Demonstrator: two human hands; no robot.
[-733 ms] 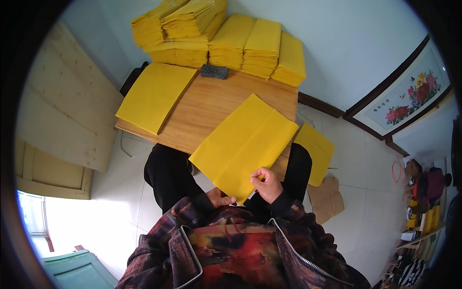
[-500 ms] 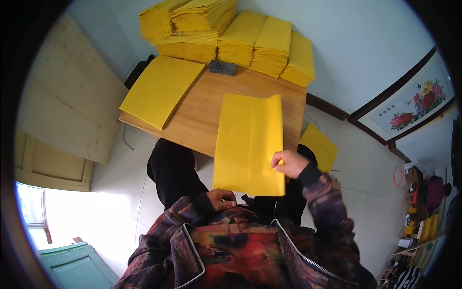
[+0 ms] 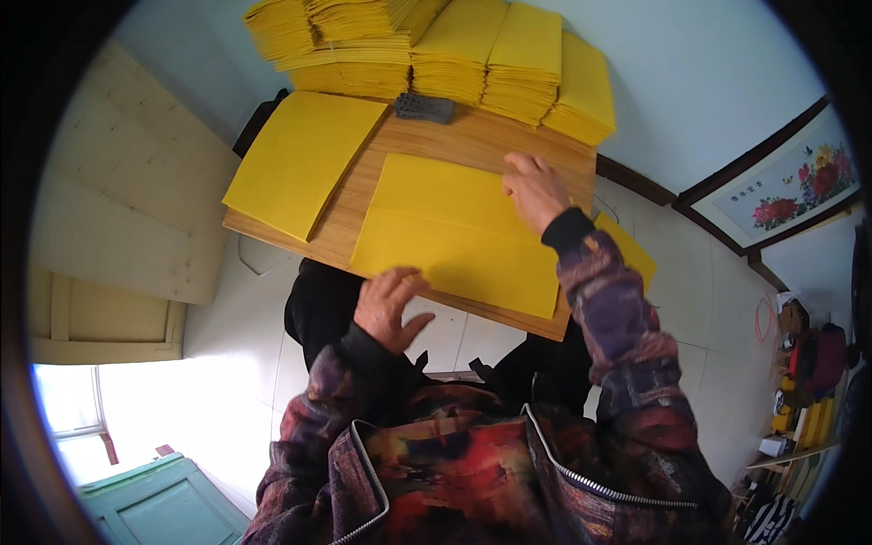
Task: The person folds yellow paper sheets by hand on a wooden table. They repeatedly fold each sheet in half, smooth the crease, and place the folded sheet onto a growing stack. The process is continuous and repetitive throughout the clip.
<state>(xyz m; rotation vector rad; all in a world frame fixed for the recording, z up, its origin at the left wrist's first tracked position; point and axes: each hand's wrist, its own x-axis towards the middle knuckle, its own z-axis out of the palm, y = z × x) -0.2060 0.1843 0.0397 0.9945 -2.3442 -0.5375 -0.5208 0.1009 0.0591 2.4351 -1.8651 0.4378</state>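
A yellow sheet (image 3: 454,245) with a crease running along its length lies flat across the wooden table (image 3: 436,145), its near edge close to the table's front. My left hand (image 3: 391,309) is at the sheet's near left edge, palm down, with fingers and thumb apart and nothing held. Over the far right part of the sheet is my right hand (image 3: 538,193), its fingers loosely bent and somewhat apart. Whether its fingertips touch the sheet is hard to make out. A stack of flat yellow sheets (image 3: 304,163) lies on the table's left side.
Thick piles of folded yellow sheets (image 3: 459,54) line the table's back against the wall. A grey textured block (image 3: 424,108) sits before them. More yellow material (image 3: 631,250) shows beyond the right edge. A framed flower picture (image 3: 786,186) leans at the right; a cluttered shelf (image 3: 799,454) stands lower right.
The sheet has gone from upright near my lap to lying crosswise on the table. My right hand has moved farther away across it; my left hand has risen from my lap to its near edge.
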